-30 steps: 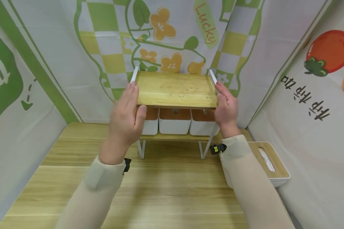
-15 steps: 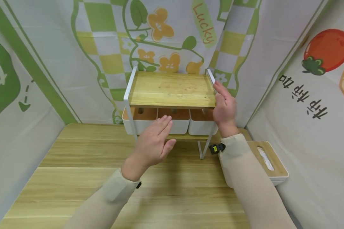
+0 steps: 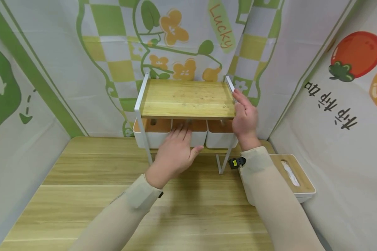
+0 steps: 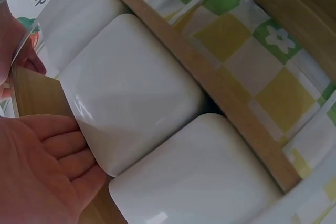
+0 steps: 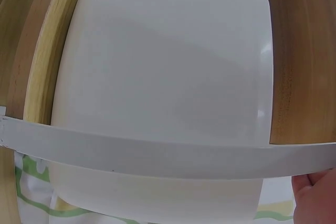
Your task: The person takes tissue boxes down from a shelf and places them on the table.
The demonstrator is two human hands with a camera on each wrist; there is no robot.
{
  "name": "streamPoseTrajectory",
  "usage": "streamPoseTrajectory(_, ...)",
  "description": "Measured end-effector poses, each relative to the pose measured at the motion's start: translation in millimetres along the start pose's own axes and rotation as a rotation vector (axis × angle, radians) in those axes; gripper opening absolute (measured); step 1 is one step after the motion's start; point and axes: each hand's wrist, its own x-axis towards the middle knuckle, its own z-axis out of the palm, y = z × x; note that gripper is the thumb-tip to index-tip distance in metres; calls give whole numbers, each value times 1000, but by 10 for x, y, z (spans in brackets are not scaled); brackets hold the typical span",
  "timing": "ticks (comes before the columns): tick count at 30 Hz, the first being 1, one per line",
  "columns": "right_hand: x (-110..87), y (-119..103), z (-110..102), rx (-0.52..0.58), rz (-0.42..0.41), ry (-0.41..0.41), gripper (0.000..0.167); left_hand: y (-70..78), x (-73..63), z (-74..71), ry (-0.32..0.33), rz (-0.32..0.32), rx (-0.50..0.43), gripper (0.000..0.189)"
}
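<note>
A small two-tier shelf rack (image 3: 188, 97), with wooden boards and a white metal frame, stands against the back wall. White boxes with brown tops fill its lower tier: a left box (image 3: 155, 138), a middle box (image 3: 199, 137) and a right box (image 3: 220, 137). My left hand (image 3: 176, 150) reaches in front of the middle box with straight fingers; in the left wrist view the fingertips (image 4: 79, 163) meet that box's upper edge. At the rack's right side, my right hand (image 3: 245, 116) rests along the metal upright (image 5: 173, 158), fingers extended. Some right fingers are hidden.
A white tissue box (image 3: 293, 174) with a wooden lid sits right of the rack, partly behind my right forearm. The wooden table (image 3: 91, 195) extends in front. Printed fabric walls (image 3: 113, 45) enclose the back and both sides.
My left hand has left the rack's left upright and moved right and down to the middle box. My right hand stays at the right upright. The view has shifted slightly.
</note>
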Motion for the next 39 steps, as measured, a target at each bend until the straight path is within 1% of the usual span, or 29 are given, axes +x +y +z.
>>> streamPoseTrajectory(5,1,-1,-1,0,3,1,48,30,170,-26,-64,-44,20,96)
streamPoseTrajectory(8,-6,-4,-1,-12,7,-2,48,32,269,-16,-80,-49,47,101)
streamPoseTrajectory(9,-12,-6,0,-13,7,-1,48,31,299,-12,-80,-51,46,100)
streamPoseTrajectory(11,-16,-5,2,-14,8,0,48,31,356,-3,-108,-65,35,93)
streamPoseTrajectory(14,-18,1,7,-6,4,5,47,32,439,4,-188,-95,-8,84)
streamPoseTrajectory(16,-19,2,11,-2,-1,8,47,39,489,5,-240,-120,-40,81)
streamPoseTrajectory(18,-18,4,15,-4,-6,12,47,44,537,4,-261,-133,-60,83)
streamPoseTrajectory(23,-11,-2,19,-10,-15,22,48,52,642,3,-245,-162,-67,87)
streamPoseTrajectory(28,-6,1,28,4,-24,30,48,38,722,45,-94,-164,-4,72)
streamPoseTrajectory(30,-7,3,32,5,-27,32,48,28,745,65,-36,-169,26,72)
streamPoseTrajectory(32,-7,6,35,8,-29,30,48,21,762,76,-33,-181,42,75)
streamPoseTrajectory(39,4,23,31,19,-28,29,48,36,802,60,-82,-215,24,72)
